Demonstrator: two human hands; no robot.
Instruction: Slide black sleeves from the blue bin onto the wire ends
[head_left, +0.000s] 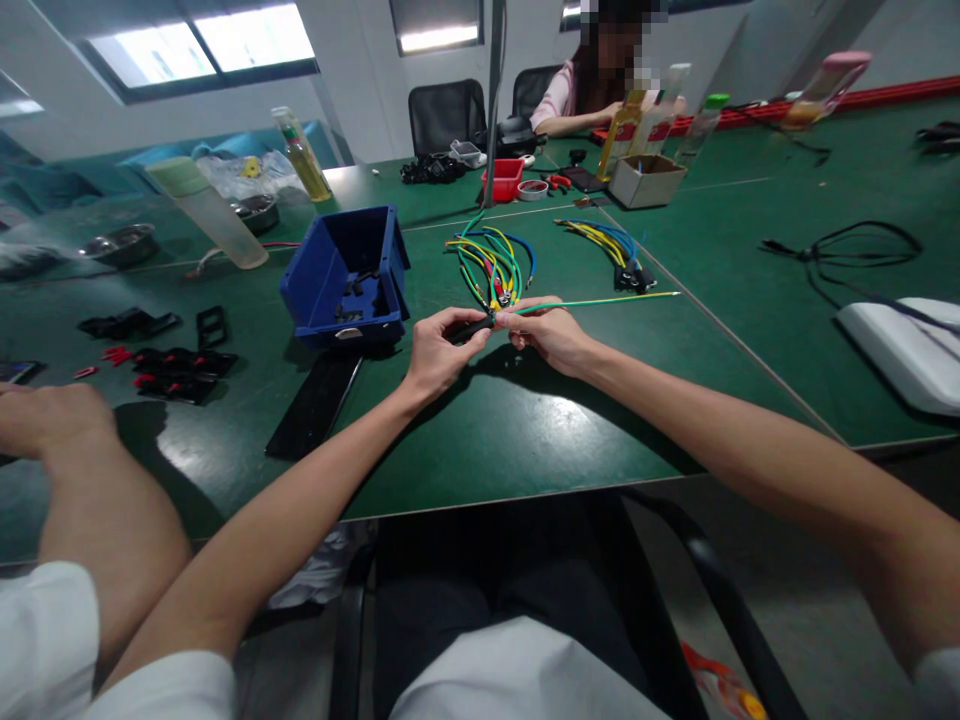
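Note:
My left hand [444, 352] is closed on a small black part [472, 330], which points toward my right hand. Between thumb and fingers, my right hand [553, 332] pinches a green-yellow wire [607, 302], whose free end stretches out to the right. Where the two hands meet, the wire's other end is at the black part; my fingertips hide whether it is inside. Just beyond my hands lies a loose bundle of green, yellow and blue wires [501, 262] with metal ends. Farther right, a second wire bundle [611, 245] ends in black connectors [636, 278].
A blue bin [300, 290] with small black parts stands left of my hands, behind a black phone [311, 408]. Black and red parts [176, 375] lie farther left, near a neighbour's arm [97, 470]. Across the table sits another person [559, 105]. A white device [907, 345] is at right.

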